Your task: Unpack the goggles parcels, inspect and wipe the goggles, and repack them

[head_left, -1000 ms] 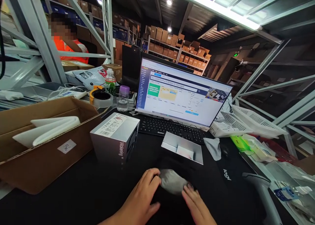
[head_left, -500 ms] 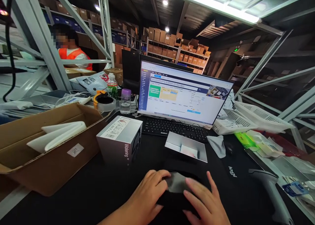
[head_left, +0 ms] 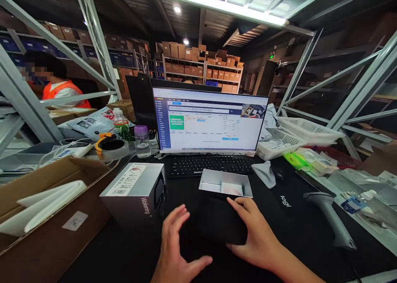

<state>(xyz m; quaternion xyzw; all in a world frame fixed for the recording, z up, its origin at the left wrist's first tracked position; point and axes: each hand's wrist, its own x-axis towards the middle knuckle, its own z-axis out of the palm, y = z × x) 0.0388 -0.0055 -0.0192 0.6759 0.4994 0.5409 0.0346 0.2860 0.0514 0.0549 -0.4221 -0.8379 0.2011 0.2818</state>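
Note:
My left hand (head_left: 177, 248) is open, its thumb and fingers apart, just left of a dark black case (head_left: 221, 222). My right hand (head_left: 252, 233) grips the right side of that case, fingers on its far edge and thumb at the near side. The case blends into the black desk mat, so its outline is hard to make out. Beyond it lies an open silver-grey box part (head_left: 206, 183) with something pale inside. To the left stands a grey printed product box (head_left: 125, 200) with a label on top.
A cardboard carton (head_left: 58, 217) with white foam fills the left side. Ahead are a keyboard (head_left: 214, 165) and a monitor (head_left: 207, 130). A grey cloth (head_left: 265, 174), mouse (head_left: 279, 174) and barcode scanner (head_left: 330, 217) lie to the right. A person in an orange vest (head_left: 62, 93) sits far left.
The grey piece pinched between my hands no longer shows. My left hand has moved left and opened; my right hand now grips the black case. The whole view has shifted.

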